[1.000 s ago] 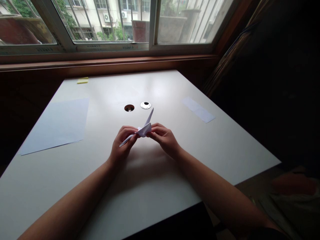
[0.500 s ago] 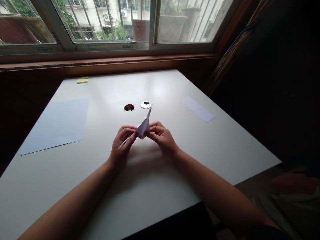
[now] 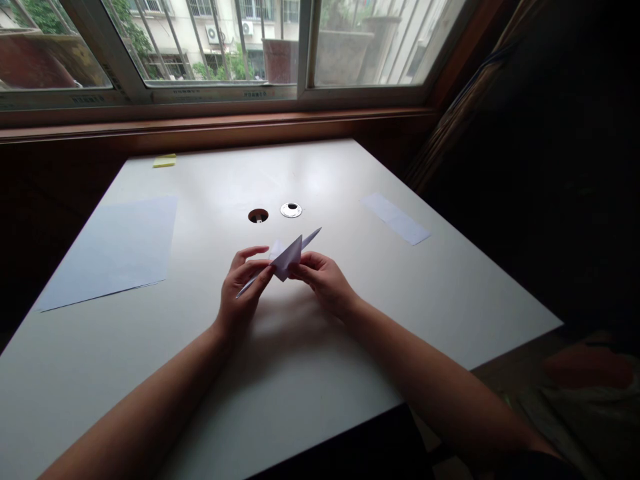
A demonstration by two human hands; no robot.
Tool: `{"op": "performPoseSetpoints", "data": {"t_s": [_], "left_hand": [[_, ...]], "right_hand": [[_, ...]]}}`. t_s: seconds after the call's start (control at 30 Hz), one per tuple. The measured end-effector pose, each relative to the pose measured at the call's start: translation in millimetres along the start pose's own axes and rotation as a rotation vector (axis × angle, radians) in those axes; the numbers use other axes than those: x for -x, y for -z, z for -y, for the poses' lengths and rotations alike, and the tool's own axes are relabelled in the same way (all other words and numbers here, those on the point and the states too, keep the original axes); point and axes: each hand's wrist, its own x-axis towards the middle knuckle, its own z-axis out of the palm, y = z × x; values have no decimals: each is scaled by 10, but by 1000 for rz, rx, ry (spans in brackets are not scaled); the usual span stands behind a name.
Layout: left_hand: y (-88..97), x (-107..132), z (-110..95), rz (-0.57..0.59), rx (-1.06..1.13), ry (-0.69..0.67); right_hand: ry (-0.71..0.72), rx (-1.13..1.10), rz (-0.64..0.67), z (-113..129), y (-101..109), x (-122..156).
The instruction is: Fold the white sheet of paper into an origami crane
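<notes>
A folded paper figure (image 3: 289,257), whitish with slim pointed ends, is held up over the middle of the white table. One point sticks out to the upper right, another runs down to the left across my left hand (image 3: 245,277). That hand pinches the paper's left side between thumb and fingers, with its index finger lifted clear. On the other side my right hand (image 3: 323,277) grips the lower right part between thumb and fingertips. The fingers hide parts of the folds.
Large paper sheets (image 3: 110,250) lie at the left of the white table (image 3: 320,373). A creased paper strip (image 3: 395,219) lies on the right, yellow sticky notes (image 3: 165,161) at the back left. Beyond my hands are a round cable hole (image 3: 258,216) and a metal grommet (image 3: 291,210).
The paper's upper point has swung down to the right, and the flap in front of it now stands as a sharper peak. My left index finger has lifted off the paper.
</notes>
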Motion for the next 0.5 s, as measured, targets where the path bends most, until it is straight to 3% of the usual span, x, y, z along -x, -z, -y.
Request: {"op": "performPoseSetpoints", "data": {"t_s": [0.2,0.4,0.5], "left_hand": [[-4,0,0,27,51,-25],[-9,22,-76,132,193,66],[1,5,-76,247,362,72]], "right_hand": [[49,72,-38,41,-14,12],[77,113,-63,60,32,-10],[97,140,-58,77,97,-16]]}}
